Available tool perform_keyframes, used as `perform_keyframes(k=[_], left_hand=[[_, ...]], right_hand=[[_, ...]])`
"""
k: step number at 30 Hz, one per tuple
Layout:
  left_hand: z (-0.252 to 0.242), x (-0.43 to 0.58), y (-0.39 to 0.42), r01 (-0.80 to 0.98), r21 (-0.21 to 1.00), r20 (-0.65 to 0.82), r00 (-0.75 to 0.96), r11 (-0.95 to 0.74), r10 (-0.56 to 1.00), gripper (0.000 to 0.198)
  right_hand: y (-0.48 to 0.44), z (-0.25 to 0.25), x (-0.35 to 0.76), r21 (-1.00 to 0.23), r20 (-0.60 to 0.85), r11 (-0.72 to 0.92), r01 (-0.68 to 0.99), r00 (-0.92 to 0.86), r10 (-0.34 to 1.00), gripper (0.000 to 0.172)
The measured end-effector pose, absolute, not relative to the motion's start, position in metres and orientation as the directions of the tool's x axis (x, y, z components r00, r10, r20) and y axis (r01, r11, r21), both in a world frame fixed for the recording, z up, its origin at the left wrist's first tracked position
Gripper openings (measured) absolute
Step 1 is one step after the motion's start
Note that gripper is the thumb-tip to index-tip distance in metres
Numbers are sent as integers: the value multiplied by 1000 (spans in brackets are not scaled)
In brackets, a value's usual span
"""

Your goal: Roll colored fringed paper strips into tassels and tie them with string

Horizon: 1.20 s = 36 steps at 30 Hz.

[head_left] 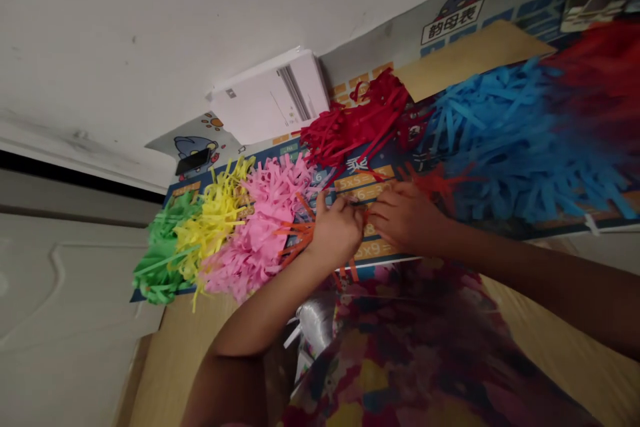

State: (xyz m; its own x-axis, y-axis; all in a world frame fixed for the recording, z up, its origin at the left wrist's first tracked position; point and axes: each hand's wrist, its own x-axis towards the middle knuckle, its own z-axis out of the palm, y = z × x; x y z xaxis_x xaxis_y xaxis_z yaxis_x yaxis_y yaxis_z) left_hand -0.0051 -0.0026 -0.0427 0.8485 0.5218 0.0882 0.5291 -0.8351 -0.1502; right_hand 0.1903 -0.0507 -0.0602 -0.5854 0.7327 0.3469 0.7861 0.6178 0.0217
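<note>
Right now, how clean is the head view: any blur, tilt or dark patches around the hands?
Head view: strongly tilted, the wall running diagonally; the red tassels at the right edge are motion-blurred, the blue tassels softer than the sharp pink tassels. Left hand and right hand are dim but readable. The patterned cloth in the foreground is dark and out of focus.

The wall (125,27) carried a blue multiplication chart poster (373,250), and paper tassels were stuck across it in a row: green (163,257), yellow (217,213), pink (263,227), red (357,123) and blue (515,140). Loose orange strips (295,237) lay against the poster beside the pink tassel.
</note>
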Motion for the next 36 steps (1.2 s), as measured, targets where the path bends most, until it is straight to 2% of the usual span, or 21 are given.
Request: perform_keyframes(k=[5, 9, 13, 18, 20, 22, 26, 28, 36], left_hand=[[-52, -17, -7, 566, -89, 214, 814, -819, 539, 16], [-56, -20, -9, 575, -58, 253, 799, -816, 545, 15], [-57, -21, -9, 582, -48, 269, 790, -812, 550, 16], [-60, -30, -15, 576, -58, 338, 780, -815, 527, 20], [-62, -36, -17, 596, -45, 327, 767, -802, 552, 19], [-64, -40, -17, 632, 13, 303, 736, -775, 606, 17], [-65, -45, -12, 705, 266, 187, 632, -658, 752, 15], [-65, -45, -10, 722, 338, 141, 596, -604, 791, 17], [-63, -35, -4, 760, 306, 78, 580, -573, 811, 18]], right_hand=[[-55, -66, 211, 80, 318, 509, 857, -506, 802, 24], [-60, -58, 228, 84, 379, 428, 900, -426, 822, 22], [-57, -64, 208, 80, 449, 537, 840, -511, 733, 18], [-53, -80, 206, 75, 419, 605, 793, -575, 702, 21], [-54, -83, 218, 39, 441, 602, 797, -555, 706, 24], [-53, -86, 231, -46, 448, 576, 816, -499, 742, 24], [-44, -90, 245, -294, 328, 478, 828, -383, 864, 25], [-39, -91, 246, -364, 262, 448, 816, -372, 890, 27], [-34, -92, 241, -401, 238, 367, 839, -291, 927, 27]])
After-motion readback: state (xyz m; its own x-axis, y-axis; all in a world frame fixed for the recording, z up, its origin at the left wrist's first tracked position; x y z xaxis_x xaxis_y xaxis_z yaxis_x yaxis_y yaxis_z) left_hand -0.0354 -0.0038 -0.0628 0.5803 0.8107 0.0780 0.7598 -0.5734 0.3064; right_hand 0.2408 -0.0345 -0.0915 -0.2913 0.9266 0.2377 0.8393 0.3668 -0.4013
